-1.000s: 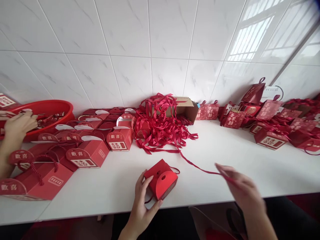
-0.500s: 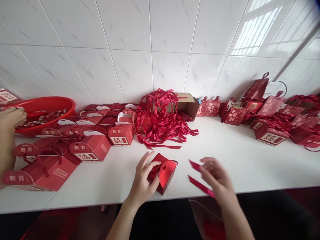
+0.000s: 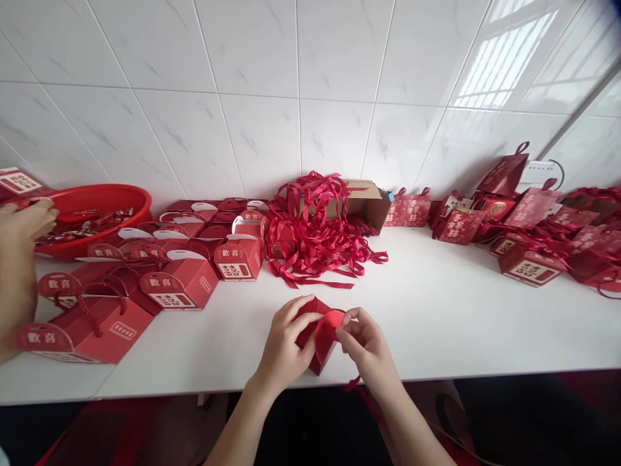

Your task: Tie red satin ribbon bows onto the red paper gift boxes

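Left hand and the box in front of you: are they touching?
Touching. The head view shows the left hand with its fingers over the box and its thumb against the flap side.

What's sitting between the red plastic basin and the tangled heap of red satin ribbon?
In the head view, red cardboard gift boxes stand between the basin and ribbon heap.

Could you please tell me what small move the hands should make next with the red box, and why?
Probably the right hand should work the red ribbon through the flap: its fingertips are at the flap, the ribbon trails below that hand, and the left hand holds the red box. Any hole there is hidden by the fingers.
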`<move>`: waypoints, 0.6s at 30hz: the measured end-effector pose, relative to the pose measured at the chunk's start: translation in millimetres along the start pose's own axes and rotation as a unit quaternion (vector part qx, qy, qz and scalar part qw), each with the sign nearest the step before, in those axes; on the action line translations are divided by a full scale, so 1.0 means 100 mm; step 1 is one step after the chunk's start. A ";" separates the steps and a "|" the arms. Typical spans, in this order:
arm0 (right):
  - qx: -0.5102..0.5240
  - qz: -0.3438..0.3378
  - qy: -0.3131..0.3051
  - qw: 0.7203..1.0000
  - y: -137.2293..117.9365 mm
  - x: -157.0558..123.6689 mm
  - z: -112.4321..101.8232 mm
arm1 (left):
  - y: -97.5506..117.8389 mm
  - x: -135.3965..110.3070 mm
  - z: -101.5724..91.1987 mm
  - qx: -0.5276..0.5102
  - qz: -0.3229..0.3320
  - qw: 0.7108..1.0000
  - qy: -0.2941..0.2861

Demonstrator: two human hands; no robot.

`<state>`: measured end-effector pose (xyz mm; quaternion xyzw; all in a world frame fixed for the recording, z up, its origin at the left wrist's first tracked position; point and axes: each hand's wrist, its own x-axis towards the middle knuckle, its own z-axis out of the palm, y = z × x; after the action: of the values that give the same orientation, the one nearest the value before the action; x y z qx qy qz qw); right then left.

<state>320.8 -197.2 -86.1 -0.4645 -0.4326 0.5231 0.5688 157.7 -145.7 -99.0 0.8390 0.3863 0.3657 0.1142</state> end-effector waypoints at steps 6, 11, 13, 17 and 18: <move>0.051 -0.007 -0.003 0.999 -0.05 -0.06 0.06 | 0.00 -0.02 0.01 -0.017 -0.005 1.000 0.004; 0.013 -0.020 0.017 1.000 -0.02 -0.04 0.04 | 0.00 -0.03 0.01 -0.021 -0.006 1.000 0.000; -0.001 -0.016 0.027 0.999 0.00 -0.03 0.03 | 0.00 -0.03 0.01 -0.021 -0.007 1.000 0.001; -0.017 -0.006 0.045 0.999 0.03 -0.05 0.01 | 0.01 -0.03 0.01 -0.022 -0.010 1.000 0.001; -0.018 -0.003 0.047 0.999 0.04 -0.05 0.00 | 0.01 -0.03 0.01 -0.023 -0.010 1.000 0.000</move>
<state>319.4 -202.0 -89.6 -0.4973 -0.4160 0.4908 0.5821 158.2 -148.2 -100.8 0.8323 0.3867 0.3729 0.1371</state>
